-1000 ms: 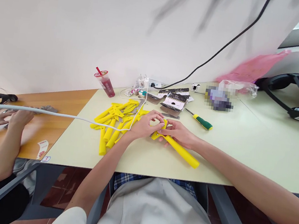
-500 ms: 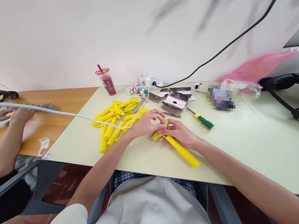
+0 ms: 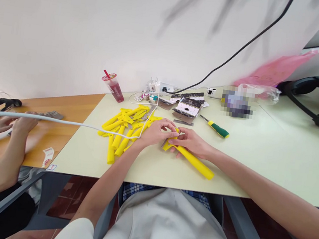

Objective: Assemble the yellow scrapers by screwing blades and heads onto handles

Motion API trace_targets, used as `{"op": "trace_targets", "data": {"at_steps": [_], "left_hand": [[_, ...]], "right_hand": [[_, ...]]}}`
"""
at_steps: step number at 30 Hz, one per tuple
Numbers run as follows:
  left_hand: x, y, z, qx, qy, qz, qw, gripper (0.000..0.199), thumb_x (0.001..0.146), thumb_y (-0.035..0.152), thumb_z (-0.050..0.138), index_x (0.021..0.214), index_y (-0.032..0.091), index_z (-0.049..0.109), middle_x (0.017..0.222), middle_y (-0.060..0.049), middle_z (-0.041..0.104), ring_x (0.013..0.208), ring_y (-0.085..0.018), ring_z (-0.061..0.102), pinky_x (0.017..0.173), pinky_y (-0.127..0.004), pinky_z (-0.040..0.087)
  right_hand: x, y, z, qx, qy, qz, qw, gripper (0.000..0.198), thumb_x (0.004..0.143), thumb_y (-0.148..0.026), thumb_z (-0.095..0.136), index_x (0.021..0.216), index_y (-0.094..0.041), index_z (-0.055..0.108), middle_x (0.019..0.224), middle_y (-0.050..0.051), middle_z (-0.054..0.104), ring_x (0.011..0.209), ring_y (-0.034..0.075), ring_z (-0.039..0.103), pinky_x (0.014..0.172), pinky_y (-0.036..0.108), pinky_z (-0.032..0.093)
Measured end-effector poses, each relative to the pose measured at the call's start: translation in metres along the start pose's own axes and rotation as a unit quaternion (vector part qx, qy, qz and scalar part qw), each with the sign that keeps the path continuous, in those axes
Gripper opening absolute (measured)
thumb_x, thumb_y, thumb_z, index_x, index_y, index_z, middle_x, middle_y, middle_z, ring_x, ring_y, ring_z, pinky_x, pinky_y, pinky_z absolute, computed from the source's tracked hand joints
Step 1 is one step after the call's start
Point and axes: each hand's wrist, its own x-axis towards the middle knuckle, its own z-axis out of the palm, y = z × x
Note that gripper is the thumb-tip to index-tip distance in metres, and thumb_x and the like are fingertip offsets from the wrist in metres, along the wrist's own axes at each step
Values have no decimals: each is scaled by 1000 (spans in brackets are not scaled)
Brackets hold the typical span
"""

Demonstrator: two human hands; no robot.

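Note:
A yellow scraper [image 3: 196,162] lies slantwise before me, its long round handle pointing to the lower right and a metal blade at its head. My right hand [image 3: 194,143] is closed around the head end, thumb and fingers pinching it. From the other side, my left hand [image 3: 160,132] is closed with its fingertips on the same head. The fingers partly hide what they press there. Left of my hands, a pile of several yellow scrapers [image 3: 122,130] touches or nearly touches my left wrist. A loose flat blade [image 3: 183,122] rests just beyond my hands.
A green and yellow screwdriver [image 3: 219,130] lies to the right. Open small boxes [image 3: 187,108], a power strip [image 3: 166,87] and a drink cup [image 3: 115,88] stand near the wall. A white cable [image 3: 116,132] crosses the pile. A co-worker's hands [image 3: 24,122] are at the left table.
Both hands stay at the scraper's head, with only a very small shift of the fingers. The whole view has moved slightly.

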Motion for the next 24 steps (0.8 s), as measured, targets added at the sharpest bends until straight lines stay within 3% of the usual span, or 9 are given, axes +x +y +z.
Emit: {"op": "trace_targets", "data": {"at_steps": [6,11,15,19,24], "left_hand": [[0,-4,5,-134,-4,-63,989,42,74,49,99,91,17,78,97,-7,78,85,-17,69,82,-34,55],[0,-6,13,-210,52,-108,970,55,63,38,107,100,18,72,90,-2,73,84,-14,68,79,-29,53],[2,-11,15,-259,55,-131,955,60,60,39,109,104,19,72,83,2,71,75,-12,67,74,-27,52],[3,-15,14,-309,42,-131,941,60,62,42,109,107,20,75,89,-2,76,81,-15,72,77,-31,57],[4,-13,14,-308,57,-123,942,58,62,42,108,105,20,76,96,-4,77,91,-17,74,85,-33,60]], "right_hand": [[3,6,-4,-8,14,-18,1000,55,77,-48,104,96,-25,58,93,8,85,83,30,85,56,37,72],[4,6,-4,-16,22,-23,999,55,76,-48,103,96,-26,57,92,8,85,81,31,85,55,37,71],[3,3,-1,-19,28,-25,999,60,75,-48,104,94,-27,52,92,7,85,80,30,85,55,38,71],[1,-1,-1,-24,38,-35,998,59,76,-48,103,95,-27,51,91,6,85,80,30,84,55,39,71],[-1,-7,-1,-23,34,-37,998,57,76,-43,103,94,-28,51,94,7,85,80,29,84,55,38,71]]}}
